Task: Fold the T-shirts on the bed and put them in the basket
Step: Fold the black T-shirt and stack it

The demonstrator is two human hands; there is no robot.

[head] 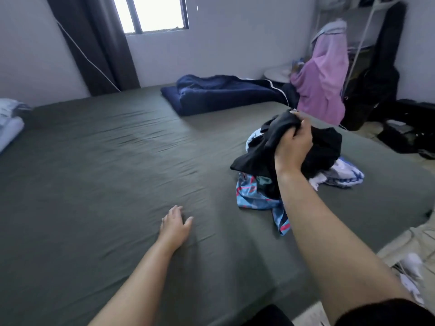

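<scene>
Task status: early stage. The right hand grips a black T-shirt, lifting it off the clothes pile on the bed. The left hand rests flat beside the pile, fingers spread. No folded shirt or basket is visible; all folding remains.

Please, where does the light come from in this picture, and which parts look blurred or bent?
Head view: daylight enters by the window, which is overexposed to white; the wide lens bends the bed edges; the right hand gripping the black T-shirt is fairly sharp; the far corner and the floor at lower right are soft.
</scene>
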